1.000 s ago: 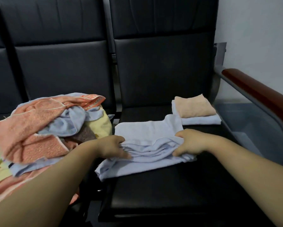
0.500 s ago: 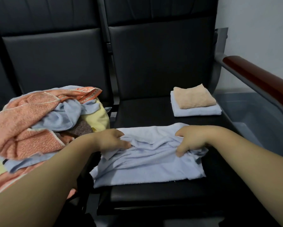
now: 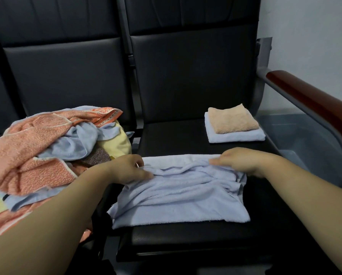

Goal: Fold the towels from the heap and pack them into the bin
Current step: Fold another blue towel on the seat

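A pale blue towel (image 3: 178,197) lies rumpled on the black seat (image 3: 176,135) in front of me. My left hand (image 3: 126,168) pinches its far left part with thumb and fingers. My right hand (image 3: 239,161) grips its far right part, fingers curled into the cloth. A heap of towels (image 3: 43,147), orange, blue, yellow and brown, sits on the seat to the left. Two folded towels, a peach towel (image 3: 232,120) on a pale blue folded towel (image 3: 235,135), are stacked at the back right of the seat. The grey bin (image 3: 308,139) stands to the right, beyond the armrest.
A wooden-topped armrest (image 3: 312,104) on a grey metal frame runs between the seat and the bin. Black seat backs rise behind. A white wall is at the right.
Both hands have drawn the towel's far edge toward me and spread it wider over the seat; the lower layer now lies flatter. The view has shifted slightly.
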### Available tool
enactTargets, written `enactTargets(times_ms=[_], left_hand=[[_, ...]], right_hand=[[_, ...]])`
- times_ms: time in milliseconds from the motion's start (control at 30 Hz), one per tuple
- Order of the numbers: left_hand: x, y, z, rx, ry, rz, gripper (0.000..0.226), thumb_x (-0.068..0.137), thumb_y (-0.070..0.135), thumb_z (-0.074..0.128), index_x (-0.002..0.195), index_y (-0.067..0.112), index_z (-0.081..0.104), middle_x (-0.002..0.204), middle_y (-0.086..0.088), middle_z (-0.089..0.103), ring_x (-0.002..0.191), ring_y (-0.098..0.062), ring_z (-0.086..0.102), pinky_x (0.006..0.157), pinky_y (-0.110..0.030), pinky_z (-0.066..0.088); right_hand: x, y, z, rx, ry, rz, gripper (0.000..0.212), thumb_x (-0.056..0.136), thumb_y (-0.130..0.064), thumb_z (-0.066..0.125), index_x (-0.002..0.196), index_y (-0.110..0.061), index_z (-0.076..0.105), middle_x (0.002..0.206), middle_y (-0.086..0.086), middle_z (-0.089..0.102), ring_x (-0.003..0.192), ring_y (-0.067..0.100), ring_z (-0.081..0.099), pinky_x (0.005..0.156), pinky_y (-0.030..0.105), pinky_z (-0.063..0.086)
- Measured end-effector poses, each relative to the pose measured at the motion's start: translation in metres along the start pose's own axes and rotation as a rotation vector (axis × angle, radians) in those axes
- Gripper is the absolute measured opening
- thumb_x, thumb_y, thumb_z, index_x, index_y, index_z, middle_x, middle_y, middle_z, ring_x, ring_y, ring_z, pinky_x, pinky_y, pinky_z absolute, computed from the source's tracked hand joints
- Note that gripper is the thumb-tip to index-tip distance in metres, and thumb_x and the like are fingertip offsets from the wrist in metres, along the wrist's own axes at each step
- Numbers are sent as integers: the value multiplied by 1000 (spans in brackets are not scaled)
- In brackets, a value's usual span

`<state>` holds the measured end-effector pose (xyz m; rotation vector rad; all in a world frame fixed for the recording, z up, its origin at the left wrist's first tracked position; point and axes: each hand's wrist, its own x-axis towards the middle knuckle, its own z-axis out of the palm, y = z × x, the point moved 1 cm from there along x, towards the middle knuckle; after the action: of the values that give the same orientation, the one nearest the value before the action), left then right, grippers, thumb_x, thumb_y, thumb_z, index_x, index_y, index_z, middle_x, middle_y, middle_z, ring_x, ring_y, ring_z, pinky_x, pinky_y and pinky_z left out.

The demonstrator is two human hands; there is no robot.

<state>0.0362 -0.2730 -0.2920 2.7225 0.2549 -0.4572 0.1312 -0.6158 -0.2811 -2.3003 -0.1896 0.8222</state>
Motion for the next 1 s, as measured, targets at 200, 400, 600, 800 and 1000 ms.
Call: enactTargets(times_ms=[200,400,600,800,1000], left_hand=[[13,4,3,-27,90,11,34,93,57,62,92,23,68,87,6,63,87,-16,60,74,-30,45],[22,2,0,-29,0,85,31,84,54,74,103,34,61,100,11,63,92,-10,60,80,-30,48],[36,5,2,-93,197,65,18,100,33,59,87,22,65,81,3,66,74,-15,60,66,-28,45],[49,2,9,-54,305,-7,19,100,31,58,85,23,65,85,3,65,78,-13,58,62,-27,40],[59,-2,14,-54,360,-51,21,96,37,63,80,24,64,80,5,64,76,-14,58,63,-31,40]], right_hand=[[15,3,4,-29,154,7,39,84,-26,77,108,3,72,105,25,72,83,21,61,74,33,48],[23,6,-1,-35,218,28,20,83,-25,77,84,-8,67,85,14,62,78,20,53,70,34,43],[33,10,-10,-75,350,46,14,85,-21,67,80,-10,60,79,11,58,72,24,50,67,35,40],[42,14,-8,-205,438,33,22,87,-18,60,97,-2,71,77,10,70,64,25,57,61,31,42],[45,11,-9,-294,417,50,17,88,-18,61,96,-7,72,93,13,75,74,27,64,64,31,46]])
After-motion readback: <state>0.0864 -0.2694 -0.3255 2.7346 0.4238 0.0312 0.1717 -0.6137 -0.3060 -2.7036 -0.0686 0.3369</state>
